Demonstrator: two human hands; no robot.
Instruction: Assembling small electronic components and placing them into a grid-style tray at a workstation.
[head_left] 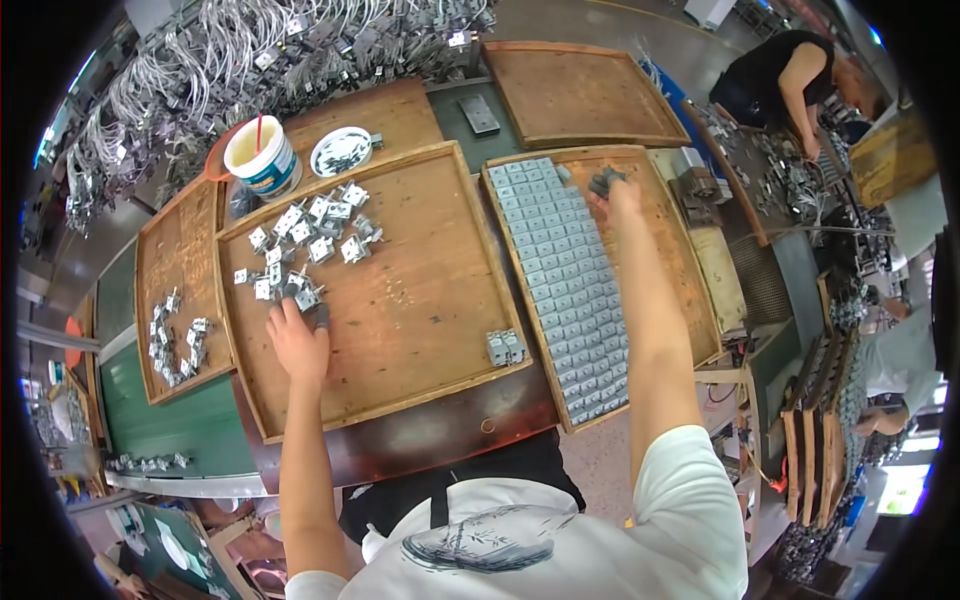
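Note:
My left hand (pixel 298 343) reaches into a shallow wooden tray (pixel 420 240), at the near edge of a loose heap of small silvery metal parts (pixel 330 210). Its dark-covered fingertips close around one small metal part (pixel 309 297). In the narrower wooden tray (pixel 668 235) on the right, my right hand (pixel 622 197) is at the far end. The dark-covered fingers are bent together there, and what they hold, if anything, is hidden. Left of this hand, tight rows of grey square blocks (pixel 560 270) fill the tray's left side.
Two joined metal parts (pixel 505 347) lie in the left tray's near right corner. Beyond it stand a white bucket (pixel 262 158) and a bowl of small pieces (pixel 342 151). Wire bundles (pixel 200 90) hang at the back left. Another person (pixel 785 80) works at the far right.

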